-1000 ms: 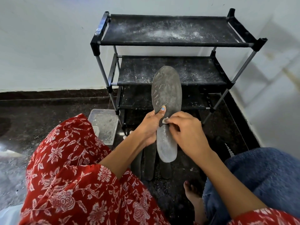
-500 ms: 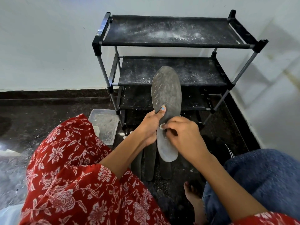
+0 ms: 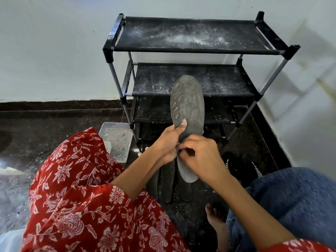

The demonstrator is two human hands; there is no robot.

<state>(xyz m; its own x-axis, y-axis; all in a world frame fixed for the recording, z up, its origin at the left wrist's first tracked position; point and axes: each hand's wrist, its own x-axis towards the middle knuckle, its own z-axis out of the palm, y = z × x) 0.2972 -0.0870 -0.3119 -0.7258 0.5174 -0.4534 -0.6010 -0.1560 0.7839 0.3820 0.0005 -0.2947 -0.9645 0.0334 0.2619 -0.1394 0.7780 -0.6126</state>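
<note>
The left hand [image 3: 168, 142] is gripping a worn grey foot-shaped insole [image 3: 187, 106] at its waist, with the thumb lying across its face. It is holding the insole upright in the air, the toe end rising free in front of a black tube-framed shoe rack [image 3: 190, 50] and the heel end hanging clear of the floor. The right hand [image 3: 198, 155] is pinching at the insole's left edge with curled fingers. Three dark insoles [image 3: 167, 184] are lying just below, and a clear plastic tub [image 3: 116, 140] is sitting left of the rack. A dusty black speckled floor [image 3: 45, 128] is running to a white wall [image 3: 54, 51].
</note>
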